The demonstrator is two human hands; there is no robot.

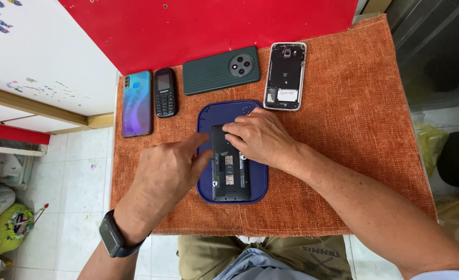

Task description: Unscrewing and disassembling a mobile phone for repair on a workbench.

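Observation:
A small black phone (229, 173) with its back cover off lies on a dark blue mat (258, 189), its card slots showing. My right hand (260, 137) rests on the phone's upper end, fingertips pressing at its top edge. My left hand (164, 173) sits beside the phone's left side, thumb and forefinger touching the upper left edge. A dark watch is on my left wrist.
The mat lies on an orange woven cloth (354, 103) over a small table. Along the back lie a blue-purple smartphone (136, 103), a black keypad phone (165, 92), a dark green smartphone (221, 69) and an opened smartphone (285, 75) without back cover. A red board stands behind.

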